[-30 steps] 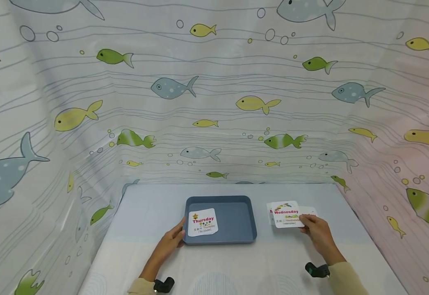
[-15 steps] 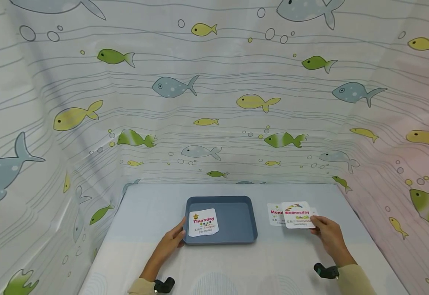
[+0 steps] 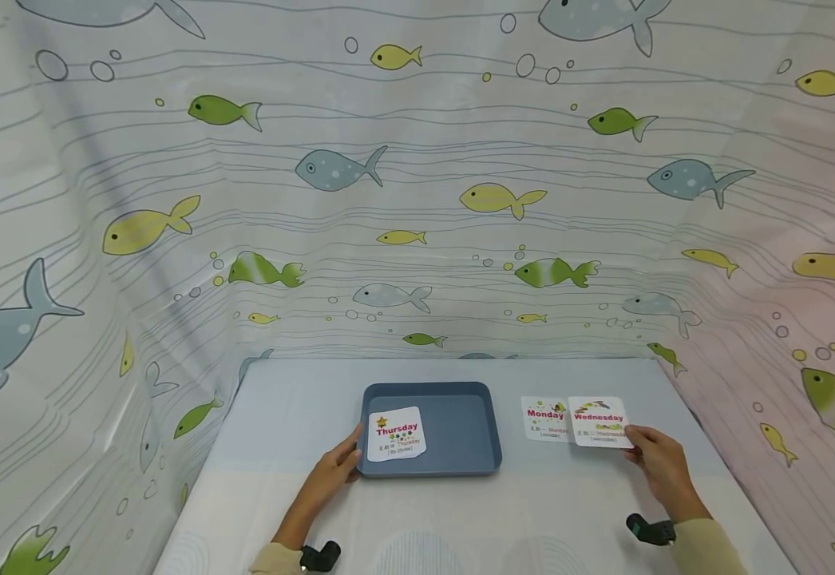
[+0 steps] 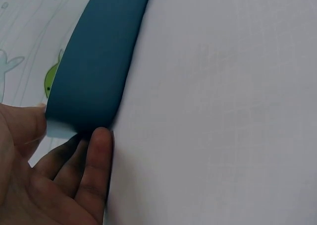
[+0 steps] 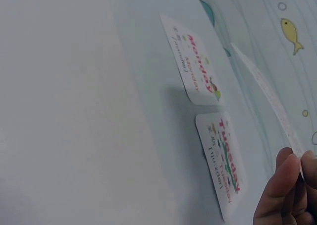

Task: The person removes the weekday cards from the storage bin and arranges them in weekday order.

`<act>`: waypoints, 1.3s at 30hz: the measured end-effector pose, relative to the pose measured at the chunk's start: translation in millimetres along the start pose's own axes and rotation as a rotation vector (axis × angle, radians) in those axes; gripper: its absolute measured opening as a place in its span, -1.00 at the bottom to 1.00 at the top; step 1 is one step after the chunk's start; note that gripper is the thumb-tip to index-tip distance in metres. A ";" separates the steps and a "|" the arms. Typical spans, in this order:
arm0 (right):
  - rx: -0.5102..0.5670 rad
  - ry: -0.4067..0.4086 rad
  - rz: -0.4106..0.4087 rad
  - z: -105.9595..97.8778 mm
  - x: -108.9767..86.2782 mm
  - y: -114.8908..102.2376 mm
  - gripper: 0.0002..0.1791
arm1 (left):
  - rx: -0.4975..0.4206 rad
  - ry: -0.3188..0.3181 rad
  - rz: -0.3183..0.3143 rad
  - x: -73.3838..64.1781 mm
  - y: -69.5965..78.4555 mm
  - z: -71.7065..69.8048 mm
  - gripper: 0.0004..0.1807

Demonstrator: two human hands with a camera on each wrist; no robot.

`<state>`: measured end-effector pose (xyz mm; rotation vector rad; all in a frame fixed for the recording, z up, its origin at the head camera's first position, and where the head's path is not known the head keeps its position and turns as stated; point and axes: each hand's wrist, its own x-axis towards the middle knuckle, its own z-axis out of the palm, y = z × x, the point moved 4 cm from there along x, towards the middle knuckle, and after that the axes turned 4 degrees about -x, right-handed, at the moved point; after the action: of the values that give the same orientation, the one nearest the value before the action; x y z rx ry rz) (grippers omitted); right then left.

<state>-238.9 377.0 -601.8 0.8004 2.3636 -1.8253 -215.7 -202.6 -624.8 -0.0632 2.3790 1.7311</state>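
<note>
Between thumb and fingertips, my right hand (image 3: pixel 662 463) pinches the right edge of a white "Wednesday" flashcard (image 3: pixel 597 409). In the right wrist view that card is nearly edge-on, raised above the table. Below it lie a "Monday" flashcard (image 5: pixel 190 61) and a "Tuesday" flashcard (image 5: pixel 221 160), side by side; the held card hides the Tuesday one in the head view. My left hand (image 3: pixel 327 475) grips the left side of a blue-grey tray (image 3: pixel 461 431), thumb at the rim and fingers against the outer wall. A "Thursday" flashcard (image 3: pixel 396 431) tops a small pile inside the tray's left half.
A pale blue and white cloth covers the table (image 3: pixel 446 519). Curtain-like walls (image 3: pixel 417 200) printed with fish enclose the back and both sides. Each wrist wears a small black camera, such as the right one (image 3: pixel 649 529).
My right hand has carried the Wednesday card to the right, uncovering most of the Monday card. The left hand and the tray have stayed in place.
</note>
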 end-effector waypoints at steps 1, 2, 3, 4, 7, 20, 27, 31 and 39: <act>0.003 0.006 0.003 -1.8 0.1 0.8 -0.37 | 0.001 -0.001 -0.003 -0.1 0.2 0.1 -0.40; 0.007 0.010 0.008 -3.7 0.4 1.2 -0.37 | 0.002 -0.001 -0.003 -0.1 0.4 0.1 -0.40; 0.008 0.012 0.011 -5.3 0.3 1.1 -0.36 | 0.003 -0.002 -0.004 -0.2 0.3 -0.1 -0.40; 0.011 0.016 0.013 -7.1 0.2 0.9 -0.36 | 0.003 -0.003 -0.002 0.0 -0.4 -0.3 -0.40; 0.011 0.029 0.019 -13.0 1.3 1.2 -0.36 | -0.003 -0.004 -0.002 -0.2 -1.4 -0.7 -0.40; -0.063 0.085 0.012 -40.2 17.9 6.5 -0.38 | -0.025 0.005 0.005 1.0 -1.0 -1.4 -0.40; -0.077 0.105 0.027 -60.7 25.1 5.8 -0.33 | -0.020 0.011 0.018 1.2 -0.5 -1.1 -0.41; -0.080 0.121 0.072 -70.3 30.1 6.5 -0.30 | -0.010 0.011 0.011 2.1 -1.7 -0.8 -0.41; -0.136 0.197 0.100 -86.5 43.9 4.5 -0.35 | 0.003 0.011 0.007 3.8 -2.7 -0.5 -0.41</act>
<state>-251.8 472.9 -594.7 1.1048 2.4792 -1.5949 -219.1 -203.6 -627.9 -0.0649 2.3923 1.7345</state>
